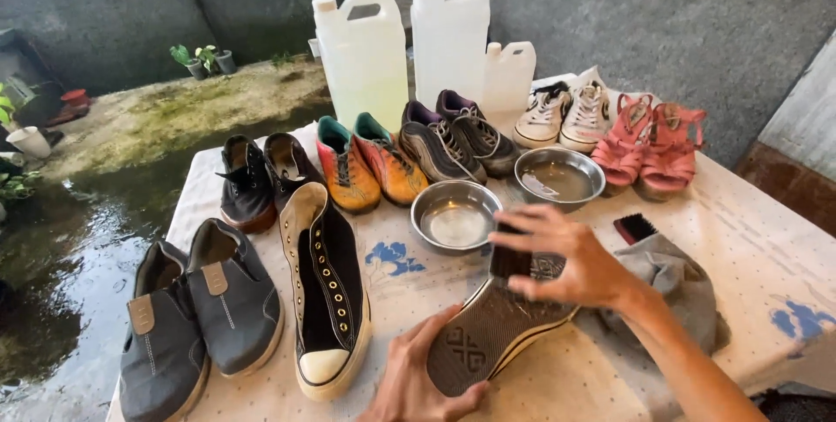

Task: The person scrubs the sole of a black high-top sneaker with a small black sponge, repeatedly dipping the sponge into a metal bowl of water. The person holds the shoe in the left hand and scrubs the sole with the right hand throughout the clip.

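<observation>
My left hand [416, 378] grips the toe end of an upturned sneaker [488, 330], its dark patterned sole facing up near the table's front edge. My right hand [570, 256] is closed on a dark brush [509, 258] pressed against the heel end of that sole. The matching black high-top sneaker [326, 296] with a cream toe cap and no laces lies upright to the left. A steel bowl [455, 215] with some liquid sits just behind the brush.
A second steel bowl [559, 176], another brush [635, 228] and a grey cloth [679, 287] lie to the right. Several pairs of shoes line the back and left of the table [758, 239]. White jugs [366, 56] stand behind.
</observation>
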